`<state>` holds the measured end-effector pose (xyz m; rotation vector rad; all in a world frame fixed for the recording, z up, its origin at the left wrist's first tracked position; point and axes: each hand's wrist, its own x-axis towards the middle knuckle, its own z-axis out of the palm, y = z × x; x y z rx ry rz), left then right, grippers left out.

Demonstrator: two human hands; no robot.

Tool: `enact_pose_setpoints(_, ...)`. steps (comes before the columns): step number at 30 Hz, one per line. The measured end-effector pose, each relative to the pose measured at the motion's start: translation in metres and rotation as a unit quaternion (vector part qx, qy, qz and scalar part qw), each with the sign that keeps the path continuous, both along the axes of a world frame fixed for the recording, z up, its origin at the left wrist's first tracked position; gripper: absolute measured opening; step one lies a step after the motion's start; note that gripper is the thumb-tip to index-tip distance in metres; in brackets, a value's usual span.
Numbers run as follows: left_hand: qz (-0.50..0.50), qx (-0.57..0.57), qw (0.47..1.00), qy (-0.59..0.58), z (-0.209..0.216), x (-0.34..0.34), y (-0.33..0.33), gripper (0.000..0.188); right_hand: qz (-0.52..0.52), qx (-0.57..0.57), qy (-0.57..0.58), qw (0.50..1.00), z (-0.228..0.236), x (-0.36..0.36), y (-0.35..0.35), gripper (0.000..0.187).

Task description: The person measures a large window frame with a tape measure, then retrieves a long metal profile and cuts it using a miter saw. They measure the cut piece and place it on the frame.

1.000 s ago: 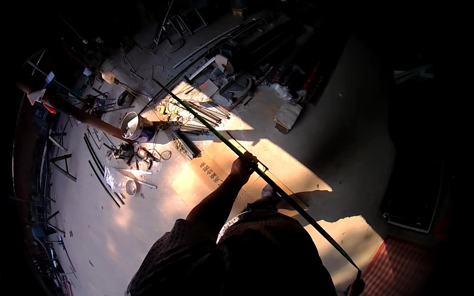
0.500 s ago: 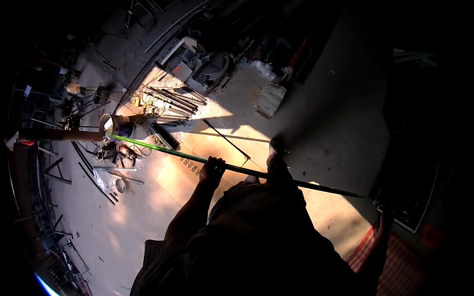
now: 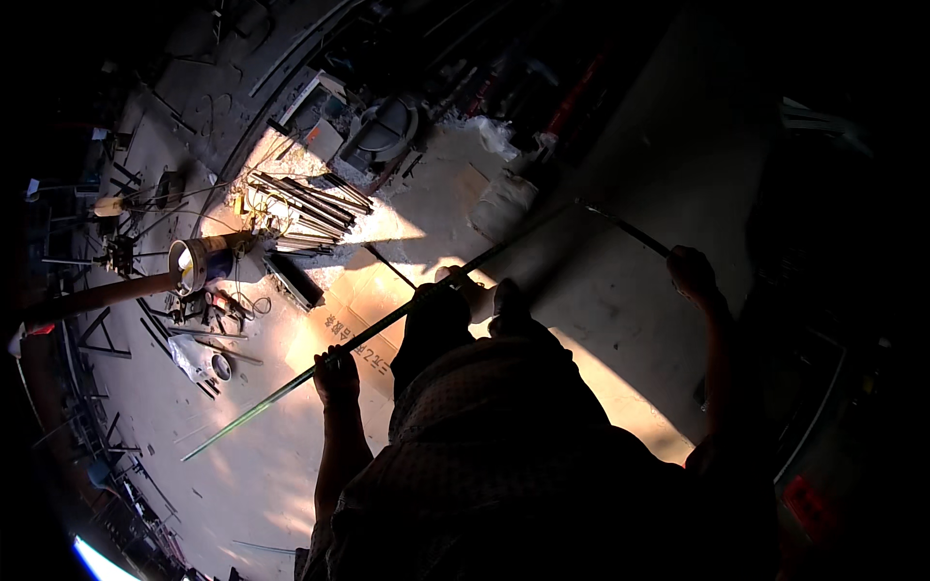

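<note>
My left hand [image 3: 336, 376] is closed around a long thin bar [image 3: 387, 321]. The bar slants from a green-lit lower left end up across my feet into shadow at the upper right. My right hand [image 3: 693, 276], held out in the shade, closes on a short, dark stick-like tool [image 3: 630, 229]. The stick's tip lies close to the bar's far end; whether they touch I cannot tell. Under the bar, printed flattened cardboard [image 3: 339, 334] lies on the sunlit floor.
A bucket [image 3: 199, 263] stands at left beside a brown post [image 3: 107, 297]. Several dark rods [image 3: 305, 203] are piled on the floor beyond. Farther back are a round dark lid-like object [image 3: 383, 131] and a pale bag [image 3: 504, 201]. Something red [image 3: 809, 508] shows at lower right.
The bar has swung: its left end came down toward me and its far end rose to the upper right. My right hand has moved up and forward; my left moved left and slightly nearer.
</note>
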<state>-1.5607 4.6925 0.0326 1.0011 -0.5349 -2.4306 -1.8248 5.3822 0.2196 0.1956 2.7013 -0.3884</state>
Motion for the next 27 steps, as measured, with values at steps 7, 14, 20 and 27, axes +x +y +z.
enact_pose_setpoints(7, -0.141, -0.403, 0.862, -0.273, -0.031, -0.034, -0.063, 0.030, 0.110, -0.044, -0.035, 0.992, -0.008, -0.107, -0.082, 0.028)
enact_pose_setpoints(14, -0.005, -0.155, 0.944, -0.292, -0.074, -0.052, -0.188, 0.026, 0.163, 0.000, -0.073, 0.984, 0.008, -0.220, -0.156, 0.028)
enact_pose_setpoints(20, 0.203, 0.095, 0.936, -0.270, 0.026, -0.167, -0.171, 0.023, 0.213, 0.068, -0.093, 0.970, 0.073, -0.313, -0.238, 0.025)
enact_pose_setpoints(27, 0.314, 0.143, 0.910, -0.229, 0.005, -0.189, -0.218, 0.028, 0.322, 0.123, -0.097, 0.934, 0.144, -0.432, -0.332, 0.020)
